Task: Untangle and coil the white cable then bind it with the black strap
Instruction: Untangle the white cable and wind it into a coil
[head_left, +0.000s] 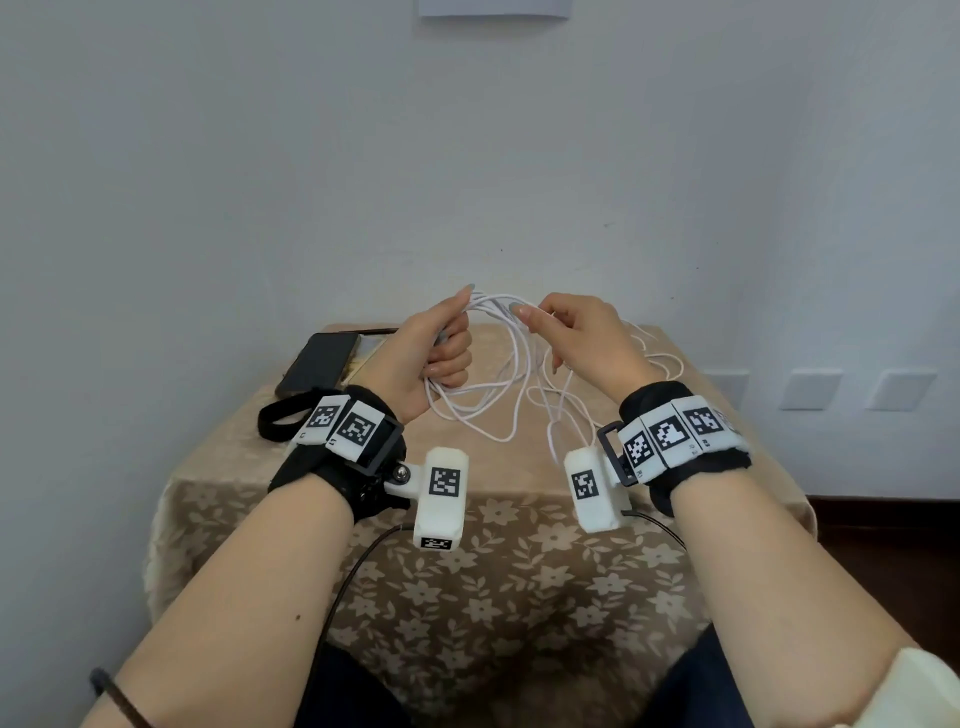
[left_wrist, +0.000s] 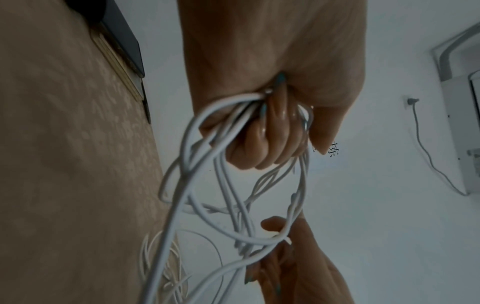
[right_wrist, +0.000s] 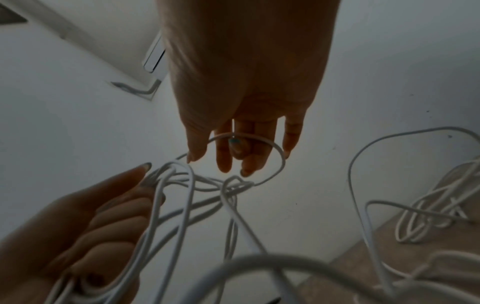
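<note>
The white cable (head_left: 515, 364) hangs in tangled loops between my two raised hands above the table. My left hand (head_left: 441, 345) grips a bunch of loops in its fist; the left wrist view shows its fingers (left_wrist: 259, 144) curled round the cable (left_wrist: 179, 185). My right hand (head_left: 571, 332) is close to the right of it and holds a single strand between thumb and fingers. In the right wrist view that strand arcs across my right hand (right_wrist: 228, 160). More cable (right_wrist: 272, 259) trails down to the tablecloth. A black strap (head_left: 264, 422) lies looped on the table by my left wrist.
A small table under a beige floral cloth (head_left: 519, 571) stands against a pale wall. A dark phone (head_left: 317, 364) lies at its far left corner on something flat. Loose cable (head_left: 660, 358) sprawls over the far right of the tabletop.
</note>
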